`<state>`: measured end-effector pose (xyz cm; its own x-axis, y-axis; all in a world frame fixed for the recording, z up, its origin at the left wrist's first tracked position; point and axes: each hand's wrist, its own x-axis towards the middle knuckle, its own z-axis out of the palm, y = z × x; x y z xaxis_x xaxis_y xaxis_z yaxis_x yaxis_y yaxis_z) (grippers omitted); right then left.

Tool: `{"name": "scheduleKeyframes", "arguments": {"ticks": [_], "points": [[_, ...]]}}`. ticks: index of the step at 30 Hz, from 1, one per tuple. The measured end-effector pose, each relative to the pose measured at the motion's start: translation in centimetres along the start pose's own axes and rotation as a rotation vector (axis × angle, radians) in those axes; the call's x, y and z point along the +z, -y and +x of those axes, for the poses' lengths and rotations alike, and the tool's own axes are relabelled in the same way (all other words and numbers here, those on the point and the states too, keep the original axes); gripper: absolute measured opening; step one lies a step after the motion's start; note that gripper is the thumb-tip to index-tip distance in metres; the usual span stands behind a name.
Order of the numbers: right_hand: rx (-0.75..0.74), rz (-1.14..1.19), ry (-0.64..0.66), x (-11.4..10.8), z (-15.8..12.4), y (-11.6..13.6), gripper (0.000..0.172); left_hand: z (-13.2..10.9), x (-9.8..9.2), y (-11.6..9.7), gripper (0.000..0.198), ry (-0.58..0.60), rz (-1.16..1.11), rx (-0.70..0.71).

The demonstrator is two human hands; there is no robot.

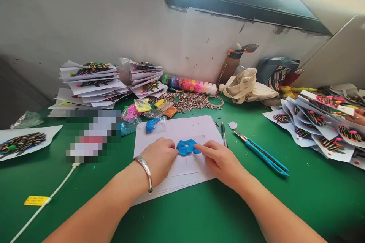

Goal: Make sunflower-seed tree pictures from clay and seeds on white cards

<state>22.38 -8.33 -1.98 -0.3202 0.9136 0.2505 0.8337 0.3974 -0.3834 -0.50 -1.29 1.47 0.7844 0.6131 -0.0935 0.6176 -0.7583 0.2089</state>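
A flattened lump of blue clay (187, 147) lies on the top sheet of a stack of white paper (182, 127) on the green table. My left hand (159, 156) is curled, its fingertips pressing the clay's left edge; a silver bangle sits on that wrist. My right hand (218, 157) has its fingers pinched together and pressed on the clay's right edge. Both hands rest on the paper.
A blue utility knife (262, 153) and a pen (224, 133) lie right of the paper. Small clay bags (142, 112), sunflower seeds (185, 100), a row of clay tubs (189, 84) and piles of finished seed pictures (94, 79) fill the back. A white cable (48, 199) runs front left.
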Motion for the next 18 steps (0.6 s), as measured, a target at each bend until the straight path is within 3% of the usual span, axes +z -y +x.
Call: {"name": "scheduleKeyframes", "arguments": {"ticks": [5, 11, 18], "points": [[0.014, -0.199, 0.015, 0.34, 0.19, 0.74, 0.036, -0.04, 0.08, -0.02, 0.027, 0.009, -0.002, -0.01], [0.089, -0.047, 0.0, -0.17, 0.22, 0.65, 0.033, -0.03, 0.19, -0.01, 0.027, 0.004, -0.005, -0.01], [0.077, -0.177, 0.0, 0.16, 0.38, 1.02, 0.03, 0.02, 0.33, 0.11, 0.026, -0.017, 0.003, 0.001]]}}
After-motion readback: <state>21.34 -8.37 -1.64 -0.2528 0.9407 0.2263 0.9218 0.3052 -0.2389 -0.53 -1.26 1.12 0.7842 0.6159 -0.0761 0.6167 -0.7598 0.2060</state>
